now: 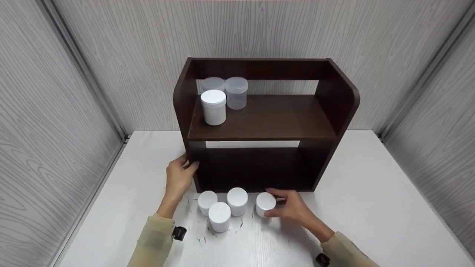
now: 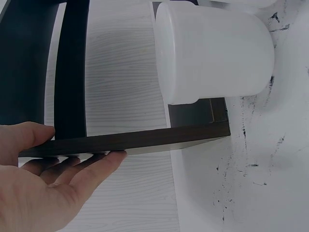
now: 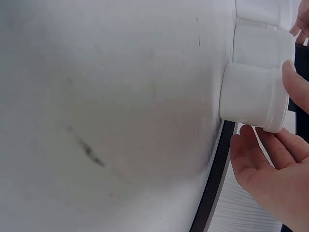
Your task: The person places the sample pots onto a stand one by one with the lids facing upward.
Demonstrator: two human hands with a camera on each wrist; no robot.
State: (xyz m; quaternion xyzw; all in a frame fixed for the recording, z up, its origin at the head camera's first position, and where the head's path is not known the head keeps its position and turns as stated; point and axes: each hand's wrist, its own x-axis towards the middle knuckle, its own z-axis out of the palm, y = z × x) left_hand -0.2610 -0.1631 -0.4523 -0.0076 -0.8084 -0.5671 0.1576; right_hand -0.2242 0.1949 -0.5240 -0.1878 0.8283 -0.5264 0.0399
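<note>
My left hand (image 1: pixel 179 177) grips the left side panel of a dark brown two-tier shelf (image 1: pixel 259 135). In the left wrist view the thumb lies on the panel's inner face and the fingers on its outer face. In front of the shelf, my right hand (image 1: pixel 295 209) holds a white lidded jar (image 1: pixel 265 203) between thumb and fingers. That jar (image 3: pixel 251 94) stands upright on the table. To its left are a taller white jar (image 1: pixel 237 200), another front jar (image 1: pixel 219 215) and a smaller one (image 1: pixel 207 201), all upright with lids on.
On the upper tier, at its left end, a white jar (image 1: pixel 214 107) stands before two translucent jars, one at the right (image 1: pixel 236 92) and one partly hidden (image 1: pixel 213 83). Dark scuffs mark the white table (image 1: pixel 371 207). Grey wood-grain panels (image 1: pixel 259 29) enclose the back and sides.
</note>
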